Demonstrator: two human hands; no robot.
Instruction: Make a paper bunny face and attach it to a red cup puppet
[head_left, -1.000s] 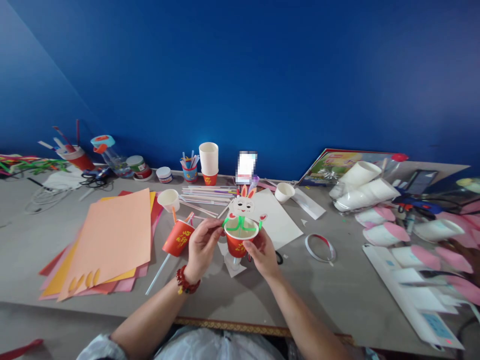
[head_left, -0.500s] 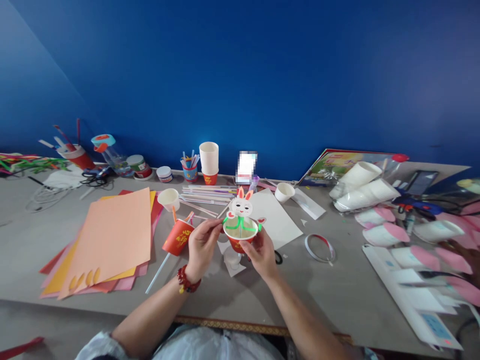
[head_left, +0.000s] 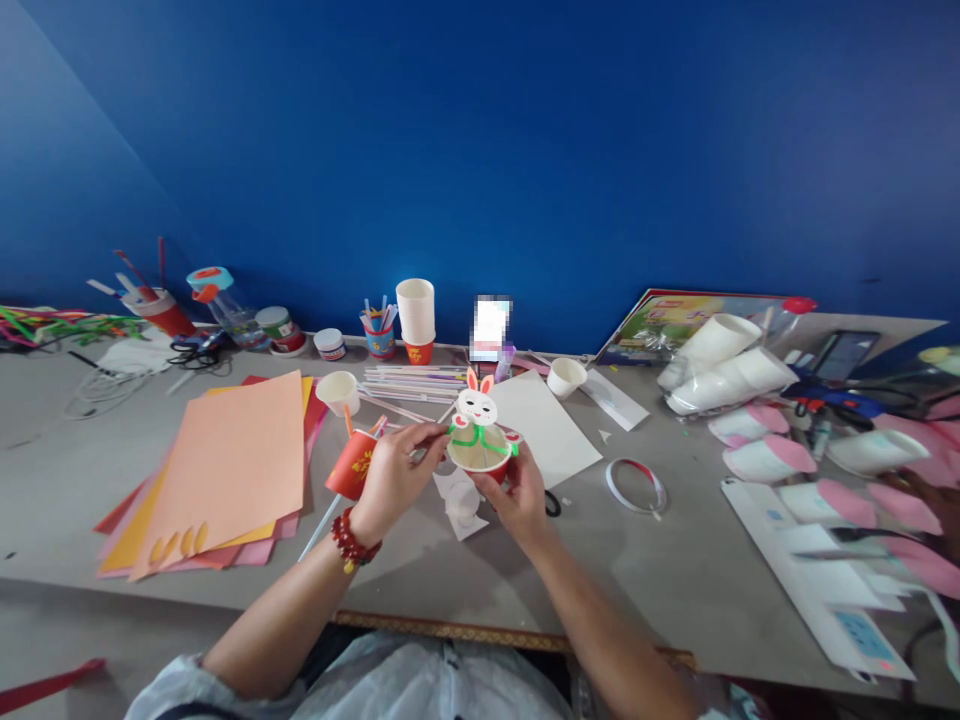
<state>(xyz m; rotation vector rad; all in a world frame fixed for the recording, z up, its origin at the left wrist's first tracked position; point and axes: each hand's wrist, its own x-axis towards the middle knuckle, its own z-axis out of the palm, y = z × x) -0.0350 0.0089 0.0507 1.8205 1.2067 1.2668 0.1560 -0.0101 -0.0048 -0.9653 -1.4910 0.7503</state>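
Note:
My right hand [head_left: 523, 502] is wrapped round a red paper cup [head_left: 491, 474] held above the table, its white mouth facing up towards me. A white paper rabbit head [head_left: 478, 407] with orange ears stands over the cup's mouth. Below the head, a green pipe cleaner [head_left: 480, 434] spreads to both sides as arms, with small white and red paper pieces at the ends. Thumb and fingers of my left hand [head_left: 397, 470] pinch the left green arm at the rim. Close behind that hand lies another red paper cup [head_left: 349, 465] with a straw.
Coloured paper sheets [head_left: 232, 460] are stacked at left. Straws [head_left: 416, 383], white cups [head_left: 415, 310] and a lit phone [head_left: 491, 328] stand or lie along the back. A tape roll [head_left: 636, 487] is right of centre. Bagged cups [head_left: 731, 385] and a power strip [head_left: 821, 590] fill the right.
The cup has tilted and the rabbit head now leans slightly left. My left hand has stayed at the left arm, with its wrist moved a little left.

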